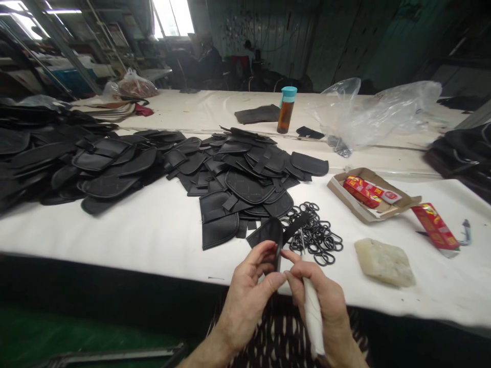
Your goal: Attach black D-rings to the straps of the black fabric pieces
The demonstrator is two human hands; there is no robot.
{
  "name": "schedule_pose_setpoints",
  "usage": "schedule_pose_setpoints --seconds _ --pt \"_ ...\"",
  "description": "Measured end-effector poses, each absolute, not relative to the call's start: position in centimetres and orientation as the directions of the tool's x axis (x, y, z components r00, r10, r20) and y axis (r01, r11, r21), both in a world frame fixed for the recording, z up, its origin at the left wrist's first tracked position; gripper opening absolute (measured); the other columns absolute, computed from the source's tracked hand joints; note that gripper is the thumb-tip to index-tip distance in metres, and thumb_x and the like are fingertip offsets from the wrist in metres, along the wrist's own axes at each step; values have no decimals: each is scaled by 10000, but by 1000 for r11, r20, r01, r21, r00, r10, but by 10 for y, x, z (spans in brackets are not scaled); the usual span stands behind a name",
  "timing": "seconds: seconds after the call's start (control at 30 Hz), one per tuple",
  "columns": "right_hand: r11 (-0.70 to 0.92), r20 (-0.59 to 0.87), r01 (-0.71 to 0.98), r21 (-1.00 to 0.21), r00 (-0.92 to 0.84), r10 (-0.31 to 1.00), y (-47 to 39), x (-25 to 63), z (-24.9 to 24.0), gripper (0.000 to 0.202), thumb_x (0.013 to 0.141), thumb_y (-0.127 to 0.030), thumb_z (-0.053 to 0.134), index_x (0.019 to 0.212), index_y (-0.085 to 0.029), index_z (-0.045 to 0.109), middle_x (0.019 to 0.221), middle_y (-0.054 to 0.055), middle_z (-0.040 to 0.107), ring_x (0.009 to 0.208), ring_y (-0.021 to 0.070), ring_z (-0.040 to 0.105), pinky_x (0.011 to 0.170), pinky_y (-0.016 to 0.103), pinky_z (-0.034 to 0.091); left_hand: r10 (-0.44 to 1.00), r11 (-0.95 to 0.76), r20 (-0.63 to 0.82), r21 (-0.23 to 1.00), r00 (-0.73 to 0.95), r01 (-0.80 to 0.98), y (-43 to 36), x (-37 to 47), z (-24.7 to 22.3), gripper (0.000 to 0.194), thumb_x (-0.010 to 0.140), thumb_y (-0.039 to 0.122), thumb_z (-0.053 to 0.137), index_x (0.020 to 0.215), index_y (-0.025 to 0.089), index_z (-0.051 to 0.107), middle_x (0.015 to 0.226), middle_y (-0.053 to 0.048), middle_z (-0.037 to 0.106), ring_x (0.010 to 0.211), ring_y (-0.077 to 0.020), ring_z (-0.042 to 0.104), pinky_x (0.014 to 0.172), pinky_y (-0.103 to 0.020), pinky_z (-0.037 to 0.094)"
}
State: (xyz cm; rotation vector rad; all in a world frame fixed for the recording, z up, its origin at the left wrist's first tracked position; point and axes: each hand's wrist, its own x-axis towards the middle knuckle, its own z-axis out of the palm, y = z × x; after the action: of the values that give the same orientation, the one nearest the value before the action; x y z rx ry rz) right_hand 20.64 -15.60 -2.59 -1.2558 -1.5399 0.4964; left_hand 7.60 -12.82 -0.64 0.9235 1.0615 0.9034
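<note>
My left hand (pixel 251 286) is closed around a black leather piece (pixel 279 245), held edge-on above the table's front edge. A short black strap (pixel 296 225) sticks out from it to the right. In my right hand (pixel 324 291) lies a tool with a white wrapped handle (pixel 313 319); a thin metal shaft shows above the fingers, like that of an awl. My right thumb and forefinger press together close to the leather piece, and what lies between them is hidden. Just beyond my hands is a heap of black oval rings (pixel 320 237).
Black leather pieces (pixel 249 186) are heaped across the middle and left of the white table (pixel 153 240). On the right are a cardboard tray (pixel 360 212) with red packets, a pale waxy block (pixel 384 262) and another red packet (pixel 435 227). Farther back stand a bottle (pixel 286 112) and clear plastic bags (pixel 383 115).
</note>
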Motion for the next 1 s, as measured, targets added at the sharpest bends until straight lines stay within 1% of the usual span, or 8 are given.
schedule_pose_setpoints --seconds 0.1,0.23,0.33,0.43,0.6,0.77,0.87,1.0 --pt "540 622 590 -600 -81 779 -151 205 -29 127 867 -81 485 900 -184 553 921 134 702 898 219 678 660 253 528 940 319 -284 929 189 -188 -123 77 -6 368 787 187 617 1152 200 573 1185 -49 624 1142 -175 528 966 -228 398" --pt "562 803 772 -296 -118 585 -156 203 -27 133 881 -132 506 859 -197 620 972 143 711 507 139 630 477 240 481 952 303 -288 931 99 -204 -119 76 -2 381 820 243 567 1196 189 537 1082 -59 677 955 -172 625 808 -234 484" --pt "426 794 801 -421 99 599 -160 211 -19 92 840 -155 591 888 -222 630 891 67 722 544 148 644 487 241 491 955 296 -281 929 96 -224 -116 70 1 400 813 266 579 1204 192 539 1093 -63 676 936 -185 634 790 -251 494" --pt "383 762 756 -531 229 605 -153 225 -7 174 806 -109 622 926 -214 554 811 50 690 817 206 688 575 240 521 962 269 -252 937 103 -222 -114 64 2 365 824 264 569 1183 200 563 1161 -56 646 1024 -187 602 881 -262 457" --pt "296 430 390 -872 322 843 -134 232 1 141 843 -171 572 857 -244 452 503 -55 527 1084 245 595 870 406 474 959 253 -225 953 172 -166 -110 54 1 294 843 227 547 1134 214 584 1126 -30 658 1012 -165 596 884 -241 437" --pt "214 308 279 -936 359 881 -133 225 4 156 831 -218 594 793 -236 444 612 -49 555 746 172 660 705 308 505 934 293 -236 936 267 -198 -106 45 3 224 834 226 565 1054 207 602 987 -21 692 834 -143 625 758 -226 473" --pt "186 236 185 -965 309 921 -133 221 7 146 829 -226 603 790 -229 462 697 -56 556 508 75 550 544 214 472 921 315 -250 929 297 -195 -104 42 3 238 831 245 567 1064 206 591 938 -30 695 801 -158 631 737 -255 493" --pt "166 200 124 -978 345 917 -131 212 7 187 812 -203 616 736 -222 446 650 -76 486 478 54 491 471 164 416 958 183 -192 981 212 62 -103 45 1 260 850 282 522 1089 213 595 1022 -65 669 885 -207 622 803 -346 495"
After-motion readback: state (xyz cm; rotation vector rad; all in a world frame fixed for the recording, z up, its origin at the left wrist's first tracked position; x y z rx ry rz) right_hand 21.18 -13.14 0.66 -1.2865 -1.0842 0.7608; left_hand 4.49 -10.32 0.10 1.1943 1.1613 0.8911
